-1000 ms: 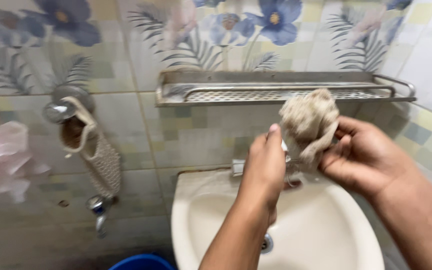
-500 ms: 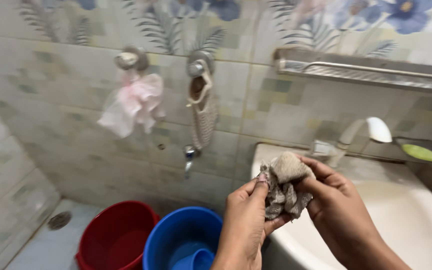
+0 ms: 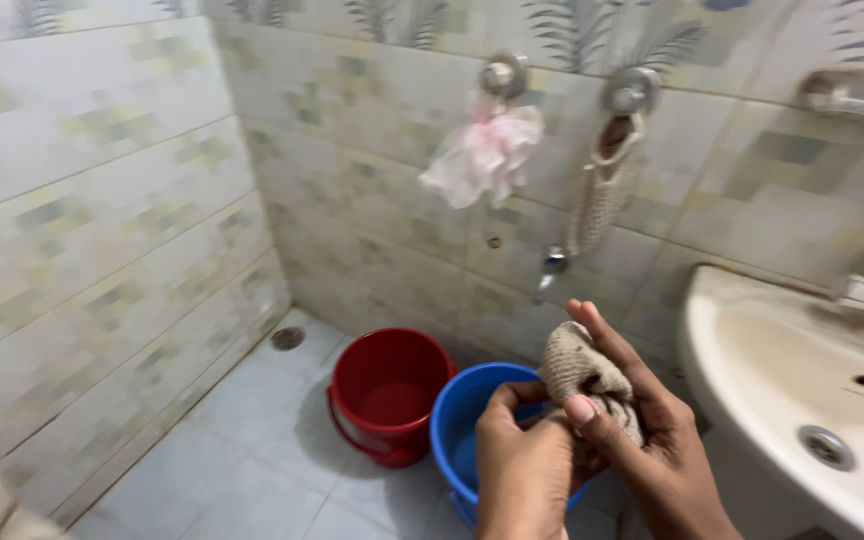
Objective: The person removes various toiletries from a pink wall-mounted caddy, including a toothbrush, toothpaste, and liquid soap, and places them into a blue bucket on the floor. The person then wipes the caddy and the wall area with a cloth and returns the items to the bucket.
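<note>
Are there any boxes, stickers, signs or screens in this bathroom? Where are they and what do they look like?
None that I can see: no packages, labels, signs or screens. There are only patterned wall tiles, a red bucket, a blue bucket, a white sink, and a beige cloth in the two hands.

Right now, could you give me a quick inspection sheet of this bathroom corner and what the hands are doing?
Surface: pale tiled floor, with a round drain in the corner.
Job's things: beige cloth, bunched up above the blue bucket.
Clutter: red bucket beside the blue one; pink mesh puff and knitted pouch on wall hooks.
Grippers: left hand and right hand both grip the cloth.
Cables: nothing seen.
Surroundings: patterned wall tiles, wall tap, white sink at right.
</note>
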